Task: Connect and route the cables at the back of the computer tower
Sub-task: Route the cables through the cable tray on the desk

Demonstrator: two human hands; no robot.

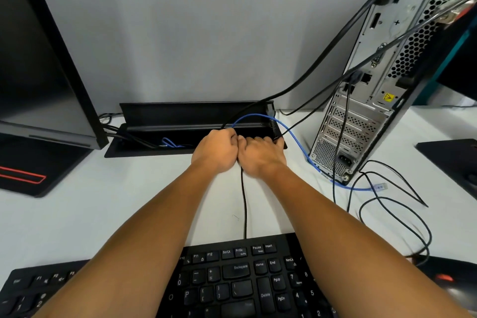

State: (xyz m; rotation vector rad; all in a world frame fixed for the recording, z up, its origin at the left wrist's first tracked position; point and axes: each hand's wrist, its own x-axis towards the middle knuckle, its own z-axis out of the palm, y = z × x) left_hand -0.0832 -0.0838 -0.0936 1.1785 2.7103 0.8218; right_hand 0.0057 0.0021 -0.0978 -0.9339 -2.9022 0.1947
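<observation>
Head view looks down on both hands meeting knuckle to knuckle at the edge of the cable tray (134,148) sunk into the white surface (108,204). The left hand (215,151) is closed into a fist around black cables; the right hand (260,156) is curled shut beside it, touching it, apparently pinching the same bundle, though its fingertips are hidden. A thin black cable (244,204) drops from between the hands back toward the keyboard (240,279) near the wrists. A blue network cable (296,144) arcs out just beyond the hands and trails to the right, its clear plug (379,186) lying loose on the surface by the foot of the computer tower (366,100), which stands to the right of the hands with its rear panel facing them. These leads look light, limp and springy, likely to kink if bent hard; the blue one is best taken just behind the plug, whose latch tab seems fragile, then guided to the network socket (366,77) on the panel.
</observation>
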